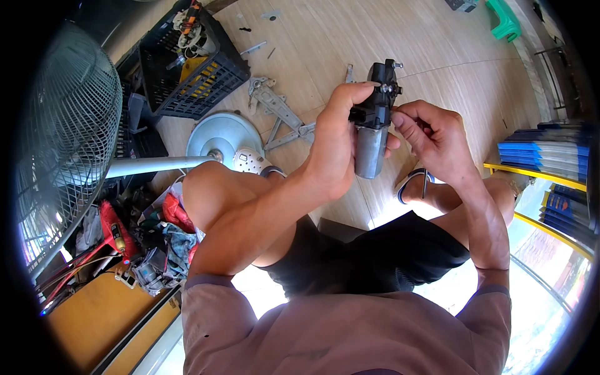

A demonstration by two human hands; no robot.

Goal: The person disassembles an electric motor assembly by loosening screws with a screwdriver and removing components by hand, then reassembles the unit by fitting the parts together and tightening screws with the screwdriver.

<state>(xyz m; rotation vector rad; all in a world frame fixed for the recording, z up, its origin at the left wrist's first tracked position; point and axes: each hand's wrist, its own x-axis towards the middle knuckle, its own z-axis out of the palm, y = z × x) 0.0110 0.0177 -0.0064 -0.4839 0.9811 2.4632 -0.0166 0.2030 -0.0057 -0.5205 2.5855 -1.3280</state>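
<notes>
My left hand (337, 137) is wrapped around an electric motor (370, 153) with a silver cylindrical body and a black gear housing (382, 94). The motor is held upright, its housing at the far end, with small metal studs on the right side. Close to that right side, the fingers of my right hand (434, 137) are pinched together. A thin dark rod (425, 183) sticks out below that hand, and its other end is hidden by the fingers. Whether the right fingertips touch the housing cannot be made out.
A metal scissor-arm mechanism (278, 106) and small metal parts lie on the floor. Nearby are a black crate (206, 87) of parts, a fan (69, 137) with a round base (203, 134), a clutter of rags (178, 244), a yellow-edged rack (544, 175) and a green plastic object (503, 22).
</notes>
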